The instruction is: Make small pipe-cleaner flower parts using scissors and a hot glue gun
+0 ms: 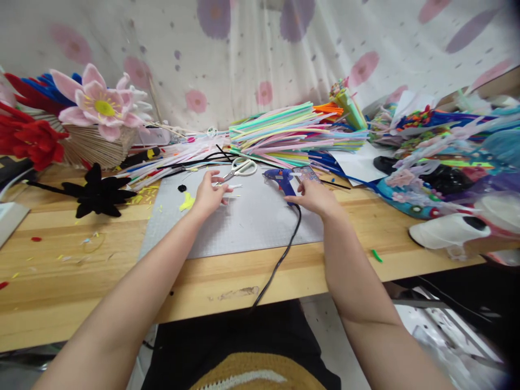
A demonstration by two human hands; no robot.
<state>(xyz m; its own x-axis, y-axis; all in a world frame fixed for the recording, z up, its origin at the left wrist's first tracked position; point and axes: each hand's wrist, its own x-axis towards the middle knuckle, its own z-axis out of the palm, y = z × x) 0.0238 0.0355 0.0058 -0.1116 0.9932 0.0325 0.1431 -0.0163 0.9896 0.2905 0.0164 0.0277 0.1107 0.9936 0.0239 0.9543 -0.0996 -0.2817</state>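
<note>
Right arm (361,287), hand (314,197) at glue gun (281,177)

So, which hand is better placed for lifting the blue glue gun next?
Probably the right hand: it is right at the handle of the glue gun. The left hand is farther off, over the other side of the mat, with thin white pieces at its fingers.

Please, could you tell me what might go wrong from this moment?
The black cord of the glue gun runs to the front edge of the table; it might snag and drag the gun.

The scissors lie close to the left hand, so a careless move could bring a prick.

What looks like a phone lies beside the gun, near the right hand; dripping glue could perhaps mark it.
</note>
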